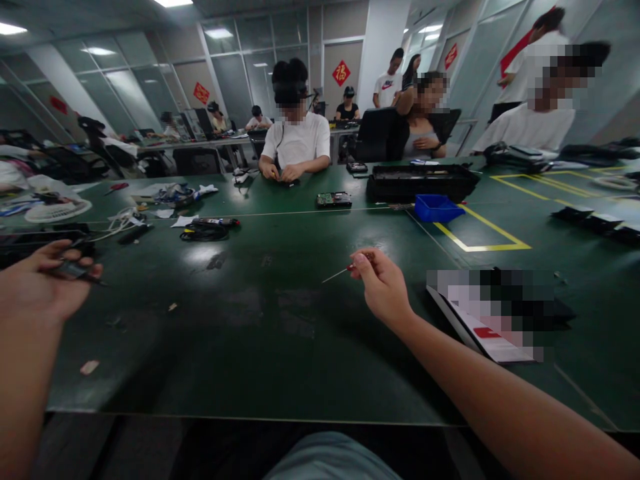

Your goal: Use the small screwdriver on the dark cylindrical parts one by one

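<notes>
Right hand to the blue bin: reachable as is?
Probably yes: only tabletop seems to lie between the right hand and the blue bin. But its fingers hold a thin tool, which might hamper grasping.

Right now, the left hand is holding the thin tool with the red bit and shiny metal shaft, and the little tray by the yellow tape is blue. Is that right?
Not quite: the right hand holds that thin tool, as the head view shows. The little tray by the yellow tape is indeed blue.
</notes>
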`<state>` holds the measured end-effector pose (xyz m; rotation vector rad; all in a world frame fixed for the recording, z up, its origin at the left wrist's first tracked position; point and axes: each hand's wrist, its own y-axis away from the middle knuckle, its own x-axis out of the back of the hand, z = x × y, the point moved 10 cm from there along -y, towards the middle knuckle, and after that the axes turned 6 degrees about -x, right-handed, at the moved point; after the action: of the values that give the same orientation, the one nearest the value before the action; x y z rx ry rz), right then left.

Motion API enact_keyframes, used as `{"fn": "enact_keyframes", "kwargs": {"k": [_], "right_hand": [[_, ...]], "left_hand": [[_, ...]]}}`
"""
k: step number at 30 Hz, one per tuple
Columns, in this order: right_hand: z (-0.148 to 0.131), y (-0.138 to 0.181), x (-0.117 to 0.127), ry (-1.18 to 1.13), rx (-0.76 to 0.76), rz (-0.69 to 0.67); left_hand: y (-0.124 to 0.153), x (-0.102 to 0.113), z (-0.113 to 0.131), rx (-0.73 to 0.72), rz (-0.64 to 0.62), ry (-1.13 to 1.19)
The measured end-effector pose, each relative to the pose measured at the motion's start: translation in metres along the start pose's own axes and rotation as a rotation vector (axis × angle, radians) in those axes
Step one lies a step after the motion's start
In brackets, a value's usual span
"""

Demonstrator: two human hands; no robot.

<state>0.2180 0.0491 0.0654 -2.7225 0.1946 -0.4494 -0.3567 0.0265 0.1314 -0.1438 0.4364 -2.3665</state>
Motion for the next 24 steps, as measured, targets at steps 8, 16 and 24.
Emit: {"fn": "enact_keyframes", "kwargs": {"k": [8, 16, 24], "right_hand": [[0.002, 0.0, 0.002, -0.029, 0.004, 0.027], [0.004, -0.002, 0.003, 0.059, -0.015, 0.033], [0.003, -0.006, 0.002, 0.182, 0.035, 0.03]], "left_hand": [[0.093, -0.17, -0.003, 0.312, -0.358, 0.36], [0.221, -0.3, 0.006, 0.338, -0.761, 0.364], [0.278, -0.338, 0.013, -0.244, -0.916, -0.07]]}}
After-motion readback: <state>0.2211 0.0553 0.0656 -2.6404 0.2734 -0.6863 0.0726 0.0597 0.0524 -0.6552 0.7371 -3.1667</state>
